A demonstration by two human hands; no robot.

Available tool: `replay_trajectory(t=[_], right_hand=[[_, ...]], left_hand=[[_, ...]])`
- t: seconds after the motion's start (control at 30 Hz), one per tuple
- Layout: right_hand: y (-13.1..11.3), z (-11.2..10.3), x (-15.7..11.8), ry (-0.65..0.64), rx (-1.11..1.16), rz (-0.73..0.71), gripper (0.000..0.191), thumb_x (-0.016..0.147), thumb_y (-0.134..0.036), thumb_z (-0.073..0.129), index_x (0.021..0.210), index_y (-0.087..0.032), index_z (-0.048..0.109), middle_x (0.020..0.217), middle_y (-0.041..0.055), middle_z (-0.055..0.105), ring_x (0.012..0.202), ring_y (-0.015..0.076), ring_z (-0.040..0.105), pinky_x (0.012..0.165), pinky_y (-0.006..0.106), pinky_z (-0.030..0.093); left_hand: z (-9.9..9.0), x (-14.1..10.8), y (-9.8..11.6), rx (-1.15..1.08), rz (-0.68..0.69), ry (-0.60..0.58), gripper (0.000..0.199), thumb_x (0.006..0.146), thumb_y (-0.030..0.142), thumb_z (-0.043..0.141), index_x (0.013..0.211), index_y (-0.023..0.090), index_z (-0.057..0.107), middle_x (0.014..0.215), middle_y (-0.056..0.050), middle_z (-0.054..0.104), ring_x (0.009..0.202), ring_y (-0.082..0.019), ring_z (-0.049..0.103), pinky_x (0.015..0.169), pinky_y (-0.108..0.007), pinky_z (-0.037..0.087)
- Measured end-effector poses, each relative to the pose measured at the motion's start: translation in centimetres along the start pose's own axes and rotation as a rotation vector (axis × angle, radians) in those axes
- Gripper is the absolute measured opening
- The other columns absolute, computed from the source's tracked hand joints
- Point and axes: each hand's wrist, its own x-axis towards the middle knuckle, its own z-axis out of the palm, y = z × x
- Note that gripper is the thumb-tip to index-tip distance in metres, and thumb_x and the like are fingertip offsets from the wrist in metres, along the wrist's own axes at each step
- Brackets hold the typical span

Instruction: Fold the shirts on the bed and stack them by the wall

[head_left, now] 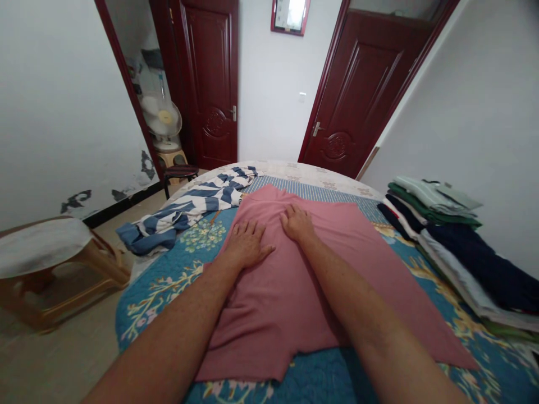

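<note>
One left hand (247,244), one right hand (298,223), both flat, unclenched on one pink garment (269,297); one striped garment (197,203) alongside.

Bare left forearm (168,331) and right forearm (364,300) reach forward, angling inward. The left hand (248,245) lies palm down, thumb (266,251) held out; the right hand (298,223), slightly farther forward, is palm down too.
</note>
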Motion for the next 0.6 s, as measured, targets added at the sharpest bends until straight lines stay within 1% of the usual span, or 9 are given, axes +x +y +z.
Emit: replay_trajectory(t=[0.07, 0.13, 0.2, 0.27, 0.33, 0.4, 0.5, 0.6], right_hand=[[-0.2, -0.4, -1.2, 0.069, -0.005, 0.025, 0.058, 0.111, -0.046, 0.037, 0.160, -0.017, 0.047, 0.169, 0.0198, 0.045, 0.154, 0.0351, 0.039, 0.128, 0.057, 0.023], [-0.2, -0.7, -2.6, 0.088, -0.015, 0.052, 0.056, 0.111, -0.046, 0.038, 0.155, -0.015, 0.052, 0.165, 0.0225, 0.049, 0.151, 0.0367, 0.042, 0.127, 0.056, 0.026], [0.3, -1.0, -4.2, 0.057, -0.031, 0.089, 0.056, 0.111, -0.049, 0.037, 0.149, -0.014, 0.058, 0.159, 0.0244, 0.054, 0.147, 0.0383, 0.046, 0.124, 0.055, 0.030], [1.5, -1.2, -5.5, 0.000, -0.042, 0.109, 0.056, 0.111, -0.052, 0.036, 0.146, -0.015, 0.060, 0.154, 0.0233, 0.058, 0.144, 0.0373, 0.049, 0.121, 0.054, 0.034], [3.3, -1.4, -6.3, -0.049, -0.044, 0.097, 0.057, 0.112, -0.053, 0.034, 0.150, -0.018, 0.058, 0.157, 0.0204, 0.057, 0.146, 0.0349, 0.050, 0.122, 0.053, 0.034], [5.7, -1.7, -6.4, -0.085, -0.050, 0.083, 0.059, 0.112, -0.054, 0.034, 0.156, -0.020, 0.054, 0.164, 0.0176, 0.052, 0.151, 0.0327, 0.046, 0.125, 0.052, 0.031], [9.7, -2.0, -5.6, -0.126, -0.071, 0.136, 0.062, 0.113, -0.056, 0.034, 0.162, -0.021, 0.049, 0.171, 0.0156, 0.045, 0.159, 0.0309, 0.038, 0.129, 0.052, 0.026], [13.4, -2.1, -4.3, -0.144, -0.090, 0.202, 0.065, 0.113, -0.057, 0.033, 0.166, -0.022, 0.047, 0.174, 0.0147, 0.041, 0.161, 0.0302, 0.035, 0.130, 0.051, 0.024]], left_hand=[[-0.1, 0.0, 0.0, 0.000, -0.003, -0.012, 0.085, 0.098, 0.076, 0.049, 0.164, 0.022, 0.048, 0.174, -0.020, 0.040, 0.160, -0.047, 0.035, 0.129, -0.064, 0.022], [-0.3, 0.0, 0.1, 0.001, -0.003, -0.015, 0.085, 0.099, 0.074, 0.050, 0.165, 0.021, 0.047, 0.175, -0.021, 0.039, 0.161, -0.047, 0.034, 0.129, -0.064, 0.022], [-0.3, 0.1, 0.1, 0.007, -0.002, -0.018, 0.084, 0.100, 0.073, 0.049, 0.165, 0.020, 0.046, 0.175, -0.021, 0.039, 0.161, -0.046, 0.033, 0.130, -0.063, 0.021], [-0.4, 0.1, 0.2, 0.014, -0.004, -0.023, 0.085, 0.100, 0.073, 0.048, 0.166, 0.020, 0.046, 0.175, -0.020, 0.038, 0.161, -0.046, 0.034, 0.129, -0.064, 0.022], [-0.3, 0.2, 0.2, 0.017, -0.004, -0.022, 0.086, 0.100, 0.075, 0.048, 0.166, 0.021, 0.046, 0.175, -0.020, 0.038, 0.160, -0.048, 0.034, 0.129, -0.065, 0.023], [-0.3, 0.2, 0.1, 0.016, -0.002, -0.016, 0.085, 0.099, 0.075, 0.048, 0.166, 0.021, 0.047, 0.175, -0.020, 0.039, 0.160, -0.048, 0.034, 0.128, -0.066, 0.023], [-0.4, 0.2, 0.1, 0.015, 0.005, -0.017, 0.082, 0.100, 0.073, 0.048, 0.164, 0.023, 0.048, 0.175, -0.019, 0.040, 0.160, -0.045, 0.035, 0.129, -0.063, 0.023], [-0.4, 0.2, 0.0, 0.016, 0.008, -0.014, 0.081, 0.101, 0.072, 0.048, 0.164, 0.022, 0.048, 0.174, -0.019, 0.040, 0.160, -0.045, 0.035, 0.129, -0.064, 0.023]])
